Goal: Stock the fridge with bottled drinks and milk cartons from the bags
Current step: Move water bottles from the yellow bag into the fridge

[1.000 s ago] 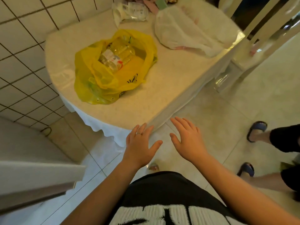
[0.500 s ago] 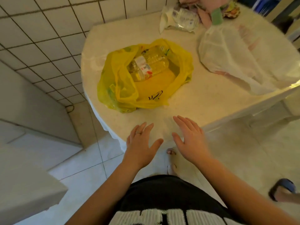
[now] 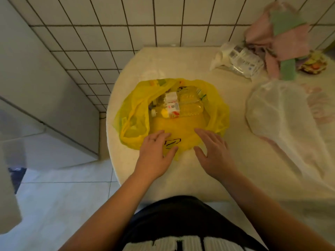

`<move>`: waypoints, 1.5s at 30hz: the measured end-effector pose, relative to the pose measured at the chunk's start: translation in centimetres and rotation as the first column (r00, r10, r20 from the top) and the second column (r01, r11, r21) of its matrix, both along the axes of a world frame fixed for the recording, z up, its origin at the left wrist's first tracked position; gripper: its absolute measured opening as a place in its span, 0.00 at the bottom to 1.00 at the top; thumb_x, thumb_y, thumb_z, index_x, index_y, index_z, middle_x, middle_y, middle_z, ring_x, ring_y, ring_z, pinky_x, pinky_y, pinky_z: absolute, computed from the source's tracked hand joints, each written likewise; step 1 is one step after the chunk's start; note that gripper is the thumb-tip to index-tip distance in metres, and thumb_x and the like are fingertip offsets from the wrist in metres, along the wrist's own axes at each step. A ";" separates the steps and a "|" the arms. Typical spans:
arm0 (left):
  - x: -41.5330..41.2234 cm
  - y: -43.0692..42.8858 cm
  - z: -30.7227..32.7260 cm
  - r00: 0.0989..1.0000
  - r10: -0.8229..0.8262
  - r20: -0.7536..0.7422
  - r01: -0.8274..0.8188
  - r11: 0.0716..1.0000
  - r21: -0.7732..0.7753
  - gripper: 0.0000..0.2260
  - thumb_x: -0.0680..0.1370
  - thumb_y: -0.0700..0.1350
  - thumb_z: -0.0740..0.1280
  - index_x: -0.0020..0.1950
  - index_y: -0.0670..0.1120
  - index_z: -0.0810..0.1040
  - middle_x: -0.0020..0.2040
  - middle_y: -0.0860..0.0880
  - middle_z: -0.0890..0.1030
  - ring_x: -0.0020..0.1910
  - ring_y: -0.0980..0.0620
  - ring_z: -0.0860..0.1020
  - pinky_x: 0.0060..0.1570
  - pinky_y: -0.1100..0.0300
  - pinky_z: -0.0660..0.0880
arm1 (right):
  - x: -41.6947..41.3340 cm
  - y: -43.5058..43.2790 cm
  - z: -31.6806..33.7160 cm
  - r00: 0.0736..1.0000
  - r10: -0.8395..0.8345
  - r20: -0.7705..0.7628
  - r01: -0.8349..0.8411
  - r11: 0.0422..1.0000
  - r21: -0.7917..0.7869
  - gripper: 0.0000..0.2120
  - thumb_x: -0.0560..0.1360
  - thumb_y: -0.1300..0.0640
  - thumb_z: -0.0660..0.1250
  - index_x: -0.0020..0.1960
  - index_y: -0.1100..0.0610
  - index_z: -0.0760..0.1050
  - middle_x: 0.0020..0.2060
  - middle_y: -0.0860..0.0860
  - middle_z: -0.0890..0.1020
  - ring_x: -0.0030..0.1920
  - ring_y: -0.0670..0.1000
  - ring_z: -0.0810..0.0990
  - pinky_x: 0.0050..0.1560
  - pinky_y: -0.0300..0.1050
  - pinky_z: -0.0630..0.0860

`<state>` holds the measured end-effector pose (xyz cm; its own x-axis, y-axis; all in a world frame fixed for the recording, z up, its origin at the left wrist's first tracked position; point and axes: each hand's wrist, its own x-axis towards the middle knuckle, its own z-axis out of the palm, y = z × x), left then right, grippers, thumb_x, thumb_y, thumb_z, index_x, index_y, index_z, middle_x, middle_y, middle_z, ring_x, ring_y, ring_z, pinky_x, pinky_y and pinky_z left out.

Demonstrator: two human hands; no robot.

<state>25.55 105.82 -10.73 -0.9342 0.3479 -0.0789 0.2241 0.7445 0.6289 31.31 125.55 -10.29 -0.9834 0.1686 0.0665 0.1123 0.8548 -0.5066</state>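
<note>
A yellow plastic bag (image 3: 215, 113) lies open on the round white table (image 3: 181, 62). Inside it lie clear plastic bottles (image 3: 188, 105) with red-and-white labels, on their sides. My left hand (image 3: 155, 154) hovers flat over the bag's near edge with fingers straight and a ring on one finger. My right hand (image 3: 215, 153) is spread beside it over the bag's near right edge. Neither hand holds anything. A white plastic bag (image 3: 282, 120) lies to the right on the table; its contents are hidden.
The grey fridge body (image 3: 45, 105) stands left of the table against the tiled wall (image 3: 163, 20). At the table's back right lie a small clear packet (image 3: 239, 60) and pink-green cloth (image 3: 282, 38). Pale floor tiles (image 3: 63, 196) show at lower left.
I have stepped up to the table, which now fills the view. Both hands moved forward from the table's edge to the near side of the yellow bag.
</note>
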 end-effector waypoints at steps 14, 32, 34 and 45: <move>-8.7 7.2 -3.3 0.548 0.293 0.783 -0.672 0.712 0.203 0.26 0.77 0.53 0.70 0.72 0.48 0.69 0.65 0.48 0.75 0.62 0.46 0.75 0.64 0.49 0.74 | -16.2 3.7 -1.0 0.947 0.285 0.147 -0.311 0.927 0.208 0.26 0.77 0.52 0.63 0.74 0.49 0.65 0.70 0.49 0.71 0.71 0.54 0.65 0.67 0.54 0.64; -17.2 12.4 -8.3 0.092 0.435 0.896 -0.983 0.182 0.013 0.36 0.65 0.66 0.76 0.65 0.46 0.73 0.49 0.46 0.83 0.44 0.47 0.82 0.33 0.57 0.78 | -30.4 5.5 -5.1 0.797 0.362 0.484 -0.580 0.683 0.444 0.20 0.77 0.54 0.65 0.68 0.50 0.70 0.61 0.54 0.78 0.61 0.58 0.77 0.56 0.52 0.73; -17.5 12.6 -8.2 0.071 0.442 0.894 -0.986 0.169 -0.005 0.39 0.62 0.68 0.76 0.65 0.47 0.73 0.50 0.47 0.82 0.45 0.48 0.81 0.34 0.57 0.77 | -31.3 5.2 -5.2 0.764 0.360 0.535 -0.616 0.652 0.441 0.20 0.76 0.53 0.67 0.67 0.51 0.70 0.59 0.54 0.79 0.58 0.58 0.78 0.53 0.51 0.74; -19.1 12.7 -12.4 0.030 0.384 0.923 -0.984 0.175 -0.041 0.46 0.46 0.66 0.74 0.63 0.54 0.76 0.52 0.47 0.83 0.47 0.46 0.83 0.41 0.51 0.81 | -31.8 5.3 -5.4 0.712 0.448 0.541 -0.637 0.736 0.228 0.28 0.69 0.49 0.75 0.65 0.56 0.70 0.59 0.55 0.76 0.59 0.57 0.76 0.53 0.49 0.73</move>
